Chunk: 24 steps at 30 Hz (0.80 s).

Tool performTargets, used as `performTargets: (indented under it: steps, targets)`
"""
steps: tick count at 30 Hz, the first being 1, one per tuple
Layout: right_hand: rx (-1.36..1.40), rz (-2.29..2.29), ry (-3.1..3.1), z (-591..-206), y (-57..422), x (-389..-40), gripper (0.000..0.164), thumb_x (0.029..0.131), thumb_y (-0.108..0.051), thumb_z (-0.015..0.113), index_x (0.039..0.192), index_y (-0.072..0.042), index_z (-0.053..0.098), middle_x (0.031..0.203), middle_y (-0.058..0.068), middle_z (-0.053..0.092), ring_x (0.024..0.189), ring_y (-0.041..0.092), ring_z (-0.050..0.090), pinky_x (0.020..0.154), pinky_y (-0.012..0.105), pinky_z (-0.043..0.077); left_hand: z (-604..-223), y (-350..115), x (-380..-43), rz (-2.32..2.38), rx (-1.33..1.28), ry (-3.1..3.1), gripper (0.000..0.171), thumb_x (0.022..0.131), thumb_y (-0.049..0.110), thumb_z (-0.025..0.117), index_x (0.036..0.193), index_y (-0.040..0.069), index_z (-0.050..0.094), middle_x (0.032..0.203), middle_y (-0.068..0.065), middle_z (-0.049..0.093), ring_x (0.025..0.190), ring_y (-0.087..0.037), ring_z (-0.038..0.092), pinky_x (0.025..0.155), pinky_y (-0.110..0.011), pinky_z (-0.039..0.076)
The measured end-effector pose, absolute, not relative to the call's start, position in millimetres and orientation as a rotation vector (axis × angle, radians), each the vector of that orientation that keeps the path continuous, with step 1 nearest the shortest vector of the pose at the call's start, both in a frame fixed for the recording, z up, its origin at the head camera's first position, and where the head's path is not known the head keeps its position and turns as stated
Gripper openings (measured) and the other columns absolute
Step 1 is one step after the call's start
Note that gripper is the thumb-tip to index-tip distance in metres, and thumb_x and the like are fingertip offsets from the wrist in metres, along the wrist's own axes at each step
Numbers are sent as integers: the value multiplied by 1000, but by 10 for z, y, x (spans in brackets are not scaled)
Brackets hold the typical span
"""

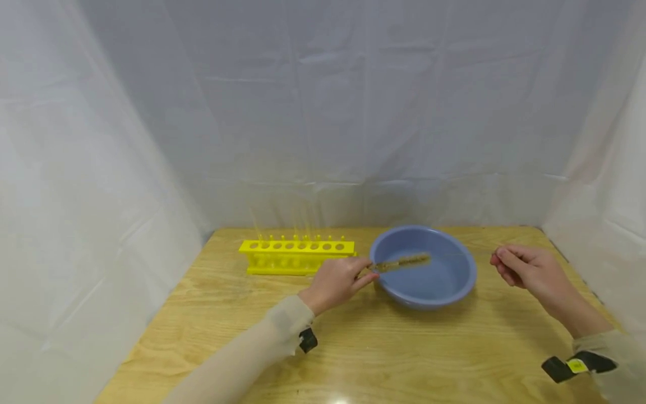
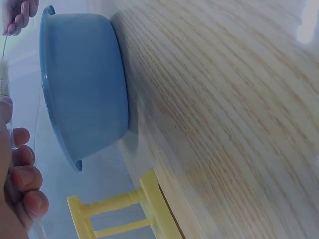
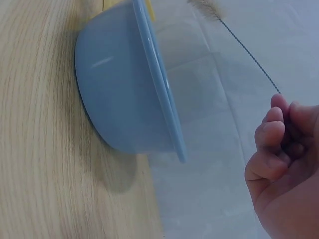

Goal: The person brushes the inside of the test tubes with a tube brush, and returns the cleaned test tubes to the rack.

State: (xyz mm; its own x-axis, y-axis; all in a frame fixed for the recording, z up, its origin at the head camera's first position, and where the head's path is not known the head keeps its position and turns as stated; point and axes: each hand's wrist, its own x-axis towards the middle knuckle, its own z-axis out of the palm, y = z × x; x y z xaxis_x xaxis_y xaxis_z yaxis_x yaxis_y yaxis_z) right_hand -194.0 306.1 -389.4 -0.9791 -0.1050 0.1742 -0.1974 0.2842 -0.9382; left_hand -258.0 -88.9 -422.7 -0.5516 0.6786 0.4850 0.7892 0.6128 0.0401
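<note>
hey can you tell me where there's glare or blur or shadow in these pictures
Head view: small glare spot on the table, brush bristles blurred; left wrist view: bright reflection on the tabletop, upper right; right wrist view: soft shadow beside the basin.

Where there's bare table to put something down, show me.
Bare: the pale wooden tabletop in front of the round blue plastic basin, between the cream left sleeve and cream right sleeve; also left of the yellow plastic test-tube rack. Crowded: the gap between rack and basin, behind the left hand, and around the tan bristle brush.
</note>
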Motion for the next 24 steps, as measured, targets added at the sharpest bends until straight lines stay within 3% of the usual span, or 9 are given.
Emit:
performTargets:
  steps: [6,16,24]
  targets:
    - [297,1754,-2497,-3881,3062,-1952,25,107,-24,51,101,-9,71,87,-8,68,68,4,59,59,22,53,-4225,-882,-2582,-340,-1164,-2413,24,101,42,60,108,20,68,81,9,72,59,0,56,49,-16,38]
    - [422,1694,-2569,-3931,2809,-1996,40,108,-22,48,103,15,62,75,3,59,61,14,54,55,29,49,-4180,-801,-2550,-323,-1209,-2416,25,101,42,60,104,18,67,77,10,67,59,0,53,51,-14,37]
    - [495,1690,-2582,-4022,2568,-2033,39,108,-24,48,100,10,65,71,5,57,59,17,52,53,31,46,-4153,-739,-2521,-285,-1228,-2430,26,101,43,58,104,19,66,75,11,64,58,1,51,52,-13,37]
